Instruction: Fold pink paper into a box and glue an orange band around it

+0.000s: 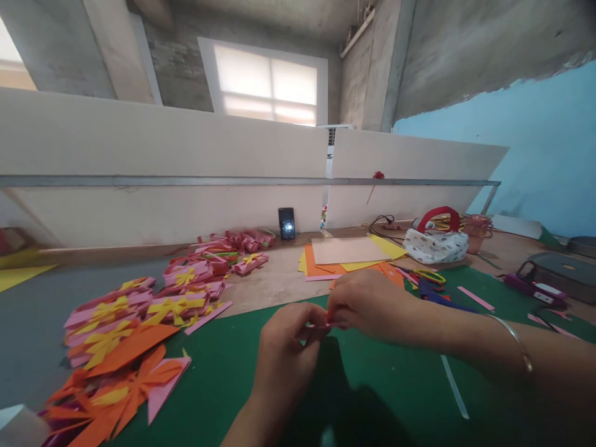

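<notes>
My left hand point(289, 344) and my right hand point(365, 304) meet over the green cutting mat point(218, 372). Between their fingertips is a small pink paper strip point(320, 326), pinched at both ends. Much of the strip is hidden by the fingers, and its exact shape cannot be made out. To the left of my hands lie pink paper pieces with yellow bows point(174, 304) in a heap. Orange cut-paper flower shapes point(139, 382) lie nearer to me, by a folded pink piece point(165, 388).
Stacked coloured sheets point(349, 250) lie beyond my hands, and a phone point(287, 223) leans on the white partition. At right are scissors point(431, 276), a dark blue tool point(442, 297), a white patterned bag point(435, 246) and a grey case point(563, 276). A pale stick point(455, 388) lies under my right forearm.
</notes>
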A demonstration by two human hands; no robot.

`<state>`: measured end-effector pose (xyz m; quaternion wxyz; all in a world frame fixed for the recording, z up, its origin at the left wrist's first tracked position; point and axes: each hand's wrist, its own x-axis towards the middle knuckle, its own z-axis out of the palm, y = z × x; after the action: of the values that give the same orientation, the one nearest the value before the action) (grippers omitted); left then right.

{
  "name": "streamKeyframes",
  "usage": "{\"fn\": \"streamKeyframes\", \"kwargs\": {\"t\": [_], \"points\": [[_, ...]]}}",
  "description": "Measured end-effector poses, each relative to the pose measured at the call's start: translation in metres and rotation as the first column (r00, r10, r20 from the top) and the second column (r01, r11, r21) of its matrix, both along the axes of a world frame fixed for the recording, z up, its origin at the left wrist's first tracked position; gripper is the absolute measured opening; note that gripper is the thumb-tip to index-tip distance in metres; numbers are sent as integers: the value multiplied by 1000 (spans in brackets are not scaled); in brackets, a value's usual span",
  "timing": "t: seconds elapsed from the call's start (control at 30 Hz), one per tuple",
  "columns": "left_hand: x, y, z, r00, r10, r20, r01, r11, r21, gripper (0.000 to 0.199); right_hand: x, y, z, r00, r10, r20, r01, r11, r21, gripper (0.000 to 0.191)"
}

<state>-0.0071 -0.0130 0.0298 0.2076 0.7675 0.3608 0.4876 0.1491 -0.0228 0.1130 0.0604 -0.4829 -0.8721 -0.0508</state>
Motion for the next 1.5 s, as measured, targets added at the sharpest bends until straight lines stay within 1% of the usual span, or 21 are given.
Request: {"fn": "streamKeyframes", "kwargs": {"t": [0.03, 0.1, 0.23, 0.3, 0.37, 0.43, 0.5, 0.63, 0.73, 0.83, 0.93, 1.03, 1.1, 1.2, 1.27, 1.37, 1.43, 1.5], "points": [[0, 0, 0, 1000, -7, 18, 7, 1000, -2, 17, 0, 0, -2, 1000, -5, -19, 5, 1000, 20, 7], [0, -1, 1, 999, -10, 43, 10, 1000, -7, 17, 1, -2, -5, 1000, -8, 2, 8, 996, 86, 8], [1, -4, 2, 999, 16, 49, -16, 1000, -9, 17, -1, -9, -8, 984, 34, 175, -80, 962, 262, 13], [2, -5, 2, 998, 37, 46, -37, 999, 9, 17, -3, -12, -8, 973, 49, 226, -118, 947, 299, 14], [2, -6, 3, 997, 58, 48, -60, 997, 38, 16, -4, -15, -7, 966, 57, 254, -133, 946, 296, 14], [1, -7, 3, 997, 64, 51, -68, 994, 85, 15, -5, -17, -5, 961, 59, 271, -139, 947, 288, 14], [1, -8, 4, 997, 67, 49, -74, 984, 163, 15, -7, -18, -5, 957, 56, 286, -145, 942, 301, 15], [1, -9, 4, 993, 105, 55, -118, 930, 348, 17, -9, -20, -9, 945, 74, 317, -192, 913, 360, 13], [2, -9, 3, 990, 133, 38, -136, 894, 427, 13, -7, -19, -11, 931, 133, 341, -261, 895, 363, 13], [2, -8, 1, 989, 135, 58, -145, 850, 506, 13, -3, -18, -10, 931, 165, 324, -284, 887, 364, 14], [3, -6, 0, 991, 91, 94, -129, 808, 575, 18, 1, -20, -8, 947, 130, 294, -243, 889, 388, 17], [4, -7, 1, 994, 72, 81, -106, 808, 580, 19, 2, -22, -10, 945, 141, 295, -255, 882, 396, 19], [3, -8, 1, 996, 66, 66, -93, 801, 592, 18, 2, -23, -14, 941, 194, 279, -302, 852, 428, 20], [0, -8, 2, 997, 71, 37, -78, 768, 636, 17, 2, -25, -21, 937, 258, 237, -347, 782, 518, 25], [-2, -8, 4, 995, 104, 9, -84, 744, 663, 16, 3, -28, -26, 933, 285, 221, -361, 751, 554, 26], [-4, -7, 8, 978, 197, -66, -97, 713, 694, 19, 5, -32, -31, 930, 304, 206, -366, 726, 582, 27], [-5, -6, 9, 967, 230, -110, -88, 707, 702, 19, 6, -36, -35, 939, 289, 186, -341, 724, 599, 27], [-5, -4, 8, 966, 234, -112, -84, 689, 720, 18, 7, -40, -39, 957, 252, 144, -286, 735, 615, 24]]}}
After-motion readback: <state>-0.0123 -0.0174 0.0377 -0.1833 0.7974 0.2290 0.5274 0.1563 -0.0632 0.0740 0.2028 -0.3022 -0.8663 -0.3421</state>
